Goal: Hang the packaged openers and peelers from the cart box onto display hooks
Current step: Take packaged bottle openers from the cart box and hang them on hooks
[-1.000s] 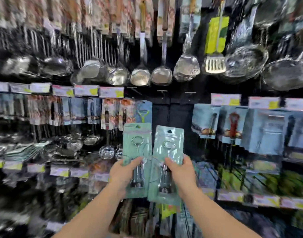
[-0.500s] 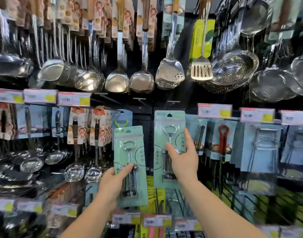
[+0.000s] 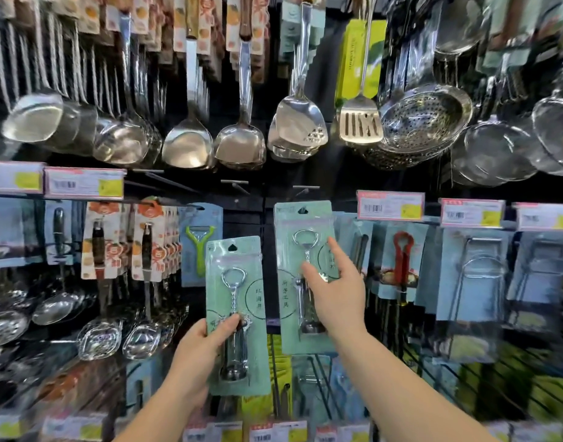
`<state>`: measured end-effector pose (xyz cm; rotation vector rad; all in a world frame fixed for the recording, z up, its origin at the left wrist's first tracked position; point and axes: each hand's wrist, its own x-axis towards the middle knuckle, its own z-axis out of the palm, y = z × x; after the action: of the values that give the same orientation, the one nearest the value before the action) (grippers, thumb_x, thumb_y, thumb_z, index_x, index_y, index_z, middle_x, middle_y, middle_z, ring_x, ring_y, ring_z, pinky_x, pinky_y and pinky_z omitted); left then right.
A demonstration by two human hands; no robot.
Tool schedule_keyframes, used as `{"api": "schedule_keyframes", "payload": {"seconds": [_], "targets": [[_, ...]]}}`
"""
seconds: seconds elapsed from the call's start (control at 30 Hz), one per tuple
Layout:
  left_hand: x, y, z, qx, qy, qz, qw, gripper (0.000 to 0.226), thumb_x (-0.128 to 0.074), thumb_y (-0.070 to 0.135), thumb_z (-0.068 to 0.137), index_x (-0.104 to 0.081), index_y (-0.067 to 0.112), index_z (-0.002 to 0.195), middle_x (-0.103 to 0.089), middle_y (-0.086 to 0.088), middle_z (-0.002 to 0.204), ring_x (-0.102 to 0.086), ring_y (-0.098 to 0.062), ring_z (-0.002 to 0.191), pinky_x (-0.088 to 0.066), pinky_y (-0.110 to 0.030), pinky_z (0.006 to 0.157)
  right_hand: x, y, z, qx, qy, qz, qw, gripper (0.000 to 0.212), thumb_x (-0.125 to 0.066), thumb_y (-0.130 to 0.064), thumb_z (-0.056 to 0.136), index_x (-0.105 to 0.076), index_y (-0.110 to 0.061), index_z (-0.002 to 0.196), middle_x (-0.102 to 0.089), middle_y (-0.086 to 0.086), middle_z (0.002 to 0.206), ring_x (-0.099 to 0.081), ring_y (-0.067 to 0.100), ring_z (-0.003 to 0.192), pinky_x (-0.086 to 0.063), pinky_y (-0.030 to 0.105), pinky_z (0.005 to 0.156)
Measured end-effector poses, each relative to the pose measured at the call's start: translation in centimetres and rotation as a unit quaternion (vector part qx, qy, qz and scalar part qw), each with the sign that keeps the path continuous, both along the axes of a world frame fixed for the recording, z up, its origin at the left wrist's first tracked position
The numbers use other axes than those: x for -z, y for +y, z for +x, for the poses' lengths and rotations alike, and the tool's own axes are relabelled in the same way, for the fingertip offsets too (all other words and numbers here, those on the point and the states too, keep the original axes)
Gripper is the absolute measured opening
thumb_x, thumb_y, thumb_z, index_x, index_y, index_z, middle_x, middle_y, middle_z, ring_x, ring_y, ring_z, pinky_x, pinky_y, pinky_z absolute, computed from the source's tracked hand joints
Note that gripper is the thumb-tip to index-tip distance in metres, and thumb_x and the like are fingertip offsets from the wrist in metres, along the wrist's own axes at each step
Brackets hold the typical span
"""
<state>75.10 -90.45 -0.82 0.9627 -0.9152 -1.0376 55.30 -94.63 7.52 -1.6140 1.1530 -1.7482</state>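
head view: the left hand (image 3: pixel 198 349) grips a green opener pack (image 3: pixel 238 314) by its lower edge. the right hand (image 3: pixel 336 295), fingers straight, touches another pack (image 3: pixel 300 275) high against the rack.

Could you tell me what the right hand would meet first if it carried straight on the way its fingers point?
Probably the green opener pack right in front of the right hand; the fingertips already look to be at its face, though depth is unclear.
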Motion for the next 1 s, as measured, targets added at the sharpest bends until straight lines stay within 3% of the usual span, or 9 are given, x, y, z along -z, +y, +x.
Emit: {"api": "schedule_keyframes", "payload": {"seconds": [0.13, 0.27, 0.37, 0.47, 0.57, 0.67, 0.83, 0.93, 1.0], "targets": [[-0.3, -0.7, -0.7, 0.02, -0.015, -0.033, 0.999, 0.072, -0.086, 0.05, 0.05, -0.07, 0.012, 0.109, -0.077, -0.009, 0.106, -0.075, -0.025, 0.096, -0.056, -0.044, 0.085, 0.2, -0.7, 0.3, -0.014, 0.037, 0.026, 0.999, 0.056, -0.07, -0.041, 0.085, -0.047, -0.048, 0.135, -0.047, -0.008, 0.133, -0.046, 0.009, 0.114, -0.039, 0.028, 0.1], [-1.6, -1.2, -3.0, 0.02, -0.036, -0.062, 0.997, 0.066, -0.086, 0.051, 0.05, -0.071, 0.013, 0.102, -0.078, -0.007, 0.1, -0.075, -0.025, 0.092, -0.056, -0.038, 0.076, 1.1, -0.5, 0.8, 0.074, 0.129, 0.027, 0.988, 0.051, -0.053, -0.049, 0.094, -0.041, -0.043, 0.142, -0.029, -0.001, 0.155, -0.022, 0.017, 0.144, -0.022, 0.041, 0.117], [-3.1, -1.3, -5.1, 0.009, -0.058, -0.079, 0.995, 0.057, -0.085, 0.051, 0.052, -0.071, 0.017, 0.096, -0.079, -0.003, 0.095, -0.076, -0.021, 0.088, -0.058, -0.033, 0.07, 2.3, 0.9, 0.8, 0.028, 0.038, -0.058, 0.997, 0.033, -0.047, -0.039, 0.099, -0.042, -0.051, 0.129, -0.048, -0.022, 0.137, -0.04, -0.002, 0.13, -0.035, 0.025, 0.109], [-4.4, -1.4, -6.8, -0.001, -0.089, -0.089, 0.992, 0.039, -0.084, 0.045, 0.064, -0.071, 0.024, 0.094, -0.079, 0.006, 0.092, -0.075, -0.011, 0.085, -0.056, -0.021, 0.063, 3.0, 2.2, 0.9, -0.015, 0.008, -0.07, 0.997, 0.04, -0.048, -0.04, 0.098, -0.032, -0.068, 0.121, -0.043, -0.053, 0.118, -0.038, -0.024, 0.118, -0.037, 0.002, 0.089], [-5.5, -1.5, -8.0, -0.024, -0.096, -0.09, 0.991, 0.035, -0.081, 0.041, 0.068, -0.071, 0.022, 0.095, -0.079, 0.01, 0.091, -0.074, -0.007, 0.084, -0.057, -0.025, 0.069, 2.8, 2.4, 0.9, -0.024, 0.028, -0.061, 0.997, 0.053, -0.053, -0.038, 0.096, -0.024, -0.075, 0.121, -0.026, -0.063, 0.122, -0.021, -0.036, 0.119, -0.027, 0.004, 0.096], [-6.2, -1.6, -8.8, -0.033, -0.086, -0.075, 0.993, 0.027, -0.082, 0.037, 0.074, -0.071, 0.022, 0.094, -0.078, 0.011, 0.089, -0.074, -0.007, 0.085, -0.058, -0.031, 0.075, 2.1, 1.7, 0.3, -0.028, 0.02, -0.061, 0.998, 0.049, -0.056, -0.034, 0.096, -0.032, -0.062, 0.128, -0.03, -0.055, 0.126, -0.024, -0.032, 0.121, -0.027, 0.012, 0.104], [-6.4, -2.4, -8.8, -0.044, -0.09, -0.048, 0.994, 0.053, -0.079, 0.06, 0.061, -0.07, 0.024, 0.099, -0.077, 0.012, 0.095, -0.072, -0.009, 0.095, -0.057, -0.034, 0.08, 1.6, 0.6, 0.2, -0.024, 0.045, -0.041, 0.998, 0.054, -0.056, -0.036, 0.096, -0.034, -0.044, 0.145, -0.028, -0.051, 0.128, -0.027, -0.031, 0.119, -0.027, 0.006, 0.099], [-6.9, -3.3, -8.7, -0.036, -0.086, 0.006, 0.996, 0.092, -0.079, 0.064, 0.053, -0.059, 0.013, 0.127, -0.069, -0.002, 0.122, -0.065, -0.023, 0.113, -0.053, -0.046, 0.097, 1.5, -0.5, 0.5, -0.014, 0.055, -0.024, 0.998, 0.054, -0.054, -0.035, 0.097, -0.034, -0.04, 0.147, -0.033, -0.034, 0.14, -0.03, -0.014, 0.128, -0.029, 0.018, 0.107], [-7.0, -4.2, -8.5, -0.076, -0.108, 0.009, 0.991, 0.082, -0.082, 0.055, 0.063, -0.054, 0.016, 0.13, -0.065, -0.003, 0.126, -0.063, -0.021, 0.111, -0.053, -0.042, 0.096, 1.3, -1.3, 0.7, -0.013, 0.061, -0.002, 0.998, 0.054, -0.054, -0.035, 0.097, -0.033, -0.039, 0.147, -0.035, -0.02, 0.15, -0.029, -0.003, 0.135, -0.028, 0.026, 0.112]]}}
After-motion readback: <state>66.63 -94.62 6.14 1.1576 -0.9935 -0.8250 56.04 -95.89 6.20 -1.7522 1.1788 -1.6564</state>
